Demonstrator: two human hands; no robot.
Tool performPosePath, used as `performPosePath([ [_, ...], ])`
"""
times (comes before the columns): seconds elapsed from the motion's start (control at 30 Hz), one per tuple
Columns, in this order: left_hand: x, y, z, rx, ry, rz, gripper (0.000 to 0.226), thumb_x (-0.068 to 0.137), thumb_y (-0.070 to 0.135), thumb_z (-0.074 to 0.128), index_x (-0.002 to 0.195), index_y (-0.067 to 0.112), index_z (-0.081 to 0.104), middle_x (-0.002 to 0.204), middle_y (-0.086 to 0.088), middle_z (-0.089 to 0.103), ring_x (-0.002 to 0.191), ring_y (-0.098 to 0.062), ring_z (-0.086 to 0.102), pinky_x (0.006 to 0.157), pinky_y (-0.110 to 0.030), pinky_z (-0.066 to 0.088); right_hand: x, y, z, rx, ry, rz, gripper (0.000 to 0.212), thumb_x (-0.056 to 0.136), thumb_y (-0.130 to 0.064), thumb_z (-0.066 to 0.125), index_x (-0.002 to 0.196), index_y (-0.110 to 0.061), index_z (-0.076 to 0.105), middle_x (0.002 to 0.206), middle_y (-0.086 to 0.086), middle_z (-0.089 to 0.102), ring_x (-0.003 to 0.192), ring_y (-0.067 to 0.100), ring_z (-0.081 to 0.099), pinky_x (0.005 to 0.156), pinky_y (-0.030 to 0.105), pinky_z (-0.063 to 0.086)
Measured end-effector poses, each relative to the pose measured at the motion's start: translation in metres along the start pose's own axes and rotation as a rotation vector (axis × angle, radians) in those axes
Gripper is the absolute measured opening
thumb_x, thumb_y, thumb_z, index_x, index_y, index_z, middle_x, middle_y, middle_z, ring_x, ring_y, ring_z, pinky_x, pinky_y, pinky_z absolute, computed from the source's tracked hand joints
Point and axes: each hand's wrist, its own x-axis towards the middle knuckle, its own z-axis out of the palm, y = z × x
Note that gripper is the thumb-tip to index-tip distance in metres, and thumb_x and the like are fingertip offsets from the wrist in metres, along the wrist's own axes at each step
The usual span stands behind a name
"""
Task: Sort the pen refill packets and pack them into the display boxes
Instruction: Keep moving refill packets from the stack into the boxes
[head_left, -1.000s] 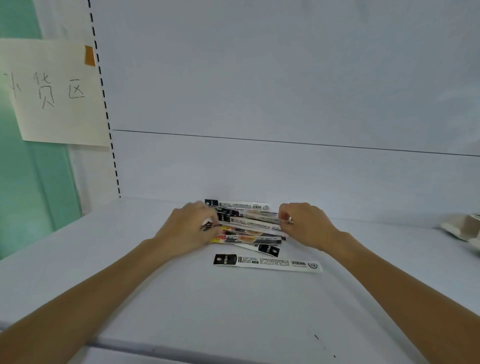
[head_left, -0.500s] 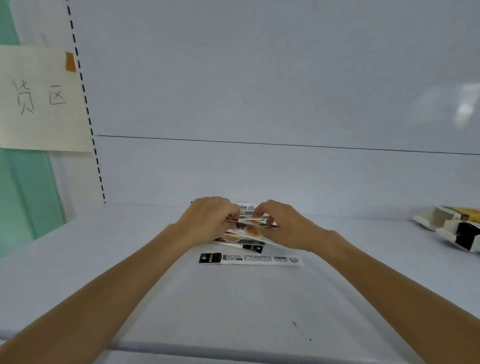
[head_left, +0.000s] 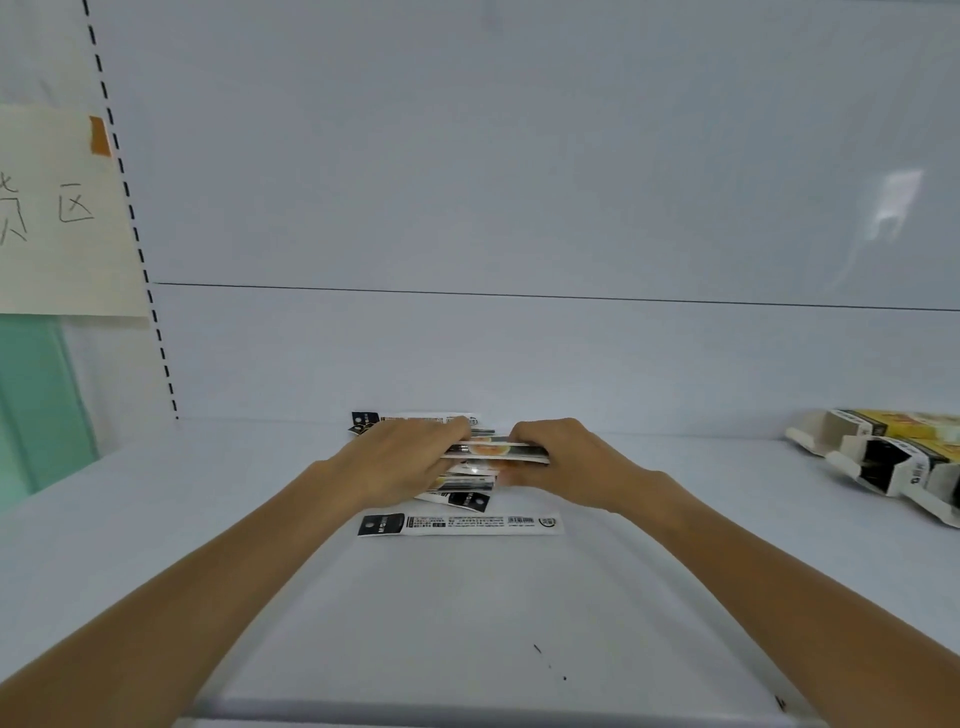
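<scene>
Gripping a packet stack (head_left: 493, 450) from both ends
The left hand (head_left: 402, 457) and right hand (head_left: 566, 462) curl round it; a loose packet (head_left: 460, 524) lies nearer, boxes (head_left: 883, 462) well right

two hands (head_left: 400, 465) (head_left: 569, 462), two display boxes (head_left: 857, 430) (head_left: 885, 467), one paper note (head_left: 62, 218), several overlapping refill packets (head_left: 493, 451).

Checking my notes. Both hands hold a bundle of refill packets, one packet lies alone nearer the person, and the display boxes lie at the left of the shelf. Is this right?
No: the head view shows the display boxes at the right of the shelf. The left hand and right hand do hold the bundle, and one packet lies alone.
</scene>
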Motion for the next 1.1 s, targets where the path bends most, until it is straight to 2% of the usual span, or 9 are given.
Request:
performPosePath([
  [0.23,-0.004,-0.001,0.003,0.153,0.124,-0.021,0.024,0.090,0.010,0.053,0.112,0.019,0.055,0.105,-0.002,0.062,0.083,-0.024,0.060,0.069,-0.031,0.044,0.002,0.003,0.002,-0.210,-0.023,-0.055,0.031,0.094,-0.043,0.045,0.101,-0.014,0.055,0.089,-0.003,0.057,0.073,0.018,0.053,0.062,0.028,0.039],
  [0.33,-0.001,-0.007,0.005,0.310,0.322,0.032,0.053,0.039,-0.015,0.081,0.082,0.012,0.070,0.084,-0.006,0.070,0.062,-0.024,0.067,0.062,-0.033,0.056,0.004,0.006,0.004,-0.335,0.027,-0.074,0.035,0.097,-0.039,0.038,0.121,-0.017,0.050,0.136,0.004,0.044,0.097,0.030,0.058,0.074,0.033,0.044],
  [0.4,0.001,-0.009,0.003,0.334,0.369,0.061,0.051,0.030,-0.015,0.080,0.071,0.012,0.067,0.062,0.000,0.063,0.048,-0.016,0.057,0.046,-0.026,0.048,0.004,0.006,0.004,-0.356,0.047,-0.078,0.035,0.098,-0.034,0.038,0.129,-0.020,0.046,0.151,0.004,0.019,0.098,0.030,0.058,0.079,0.037,0.048],
  [0.53,0.001,-0.001,0.005,0.247,0.293,0.019,0.015,0.080,0.016,0.059,0.093,0.012,0.052,0.068,0.003,0.044,0.060,-0.017,0.040,0.052,-0.025,0.029,0.004,0.005,0.002,-0.270,0.118,-0.105,0.030,0.093,-0.031,0.051,0.118,-0.015,0.053,0.132,0.001,0.034,0.087,0.014,0.048,0.071,0.031,0.046],
  [0.67,0.011,0.010,0.005,0.029,0.173,-0.094,0.031,0.087,0.050,0.039,0.090,0.019,0.041,0.074,0.007,0.034,0.070,-0.017,0.040,0.056,-0.028,0.025,-0.008,0.004,-0.004,0.101,0.111,-0.027,0.051,0.075,-0.026,0.074,0.118,-0.015,0.050,0.109,-0.008,0.042,0.093,0.010,0.050,0.081,0.020,0.043],
  [0.8,0.039,0.035,0.006,0.196,0.301,-0.003,0.024,0.081,0.037,0.060,0.079,0.019,0.044,0.070,0.007,0.039,0.065,-0.019,0.044,0.060,-0.029,0.027,-0.029,0.010,-0.022,0.372,0.333,0.108,0.032,0.079,-0.026,0.071,0.108,-0.019,0.061,0.109,-0.009,0.049,0.090,-0.006,0.048,0.076,-0.001,0.033],
  [0.87,0.055,0.066,0.008,0.268,0.333,0.020,0.019,0.075,0.023,0.067,0.085,0.012,0.055,0.074,-0.003,0.055,0.065,-0.026,0.055,0.063,-0.033,0.037,-0.039,0.018,-0.035,0.410,0.398,0.163,0.007,0.081,-0.010,0.063,0.086,-0.014,0.066,0.109,-0.005,0.053,0.084,-0.002,0.051,0.072,0.000,0.035],
  [0.97,0.078,0.117,0.010,0.313,0.400,0.123,0.029,0.061,0.014,0.076,0.083,0.009,0.059,0.062,-0.004,0.056,0.053,-0.024,0.056,0.054,-0.028,0.042,-0.061,0.037,-0.056,0.443,0.437,0.210,0.012,0.080,-0.001,0.053,0.076,-0.008,0.063,0.106,-0.004,0.058,0.089,0.006,0.055,0.075,0.010,0.041],
  [1.1,0.108,0.191,0.008,0.036,0.321,0.092,0.021,0.092,0.035,0.044,0.098,0.015,0.043,0.078,0.003,0.049,0.067,-0.022,0.049,0.059,-0.029,0.032,-0.103,0.080,-0.096,0.383,0.510,0.252,0.012,0.086,-0.004,0.052,0.082,-0.009,0.062,0.102,-0.004,0.061,0.087,0.007,0.057,0.069,0.007,0.044],
])
